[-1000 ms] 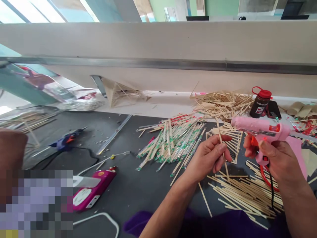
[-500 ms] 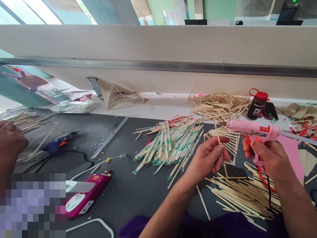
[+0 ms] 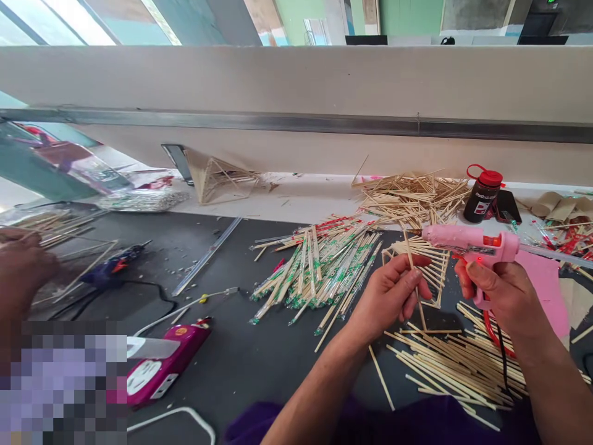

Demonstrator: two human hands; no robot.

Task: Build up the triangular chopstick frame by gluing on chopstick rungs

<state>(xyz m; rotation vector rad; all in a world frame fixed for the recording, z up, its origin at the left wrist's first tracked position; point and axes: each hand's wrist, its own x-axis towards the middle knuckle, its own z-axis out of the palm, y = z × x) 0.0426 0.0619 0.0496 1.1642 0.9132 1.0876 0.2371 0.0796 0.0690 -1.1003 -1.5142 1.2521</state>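
My left hand [image 3: 399,287] pinches a thin wooden chopstick [image 3: 420,308] between thumb and fingers. It stands nearly upright, slightly tilted, its lower end close to another chopstick lying flat. In my right hand [image 3: 503,290] is a pink hot glue gun [image 3: 467,241], fingers wrapped round its grip and a red light glowing on it. The nozzle points left, right beside the chopstick's upper end; whether they touch I cannot tell. Behind my left hand lies a flat frame [image 3: 438,272] of glued chopsticks. Loose chopsticks [image 3: 449,364] are spread below both hands.
Wrapped chopsticks [image 3: 319,266] lie heaped left of my hands, with a bare pile [image 3: 412,194] behind. A black bottle [image 3: 483,196] with a red lid stands at the back. Leftward are a magenta power strip [image 3: 171,364], a blue glue gun [image 3: 111,267] and a co-worker's hand [image 3: 28,266].
The pink glue gun has shifted very slightly left, toward the chopstick. My left hand stays nearly still. At the far left, the co-worker's hand and the stick frame by it have moved a little right.
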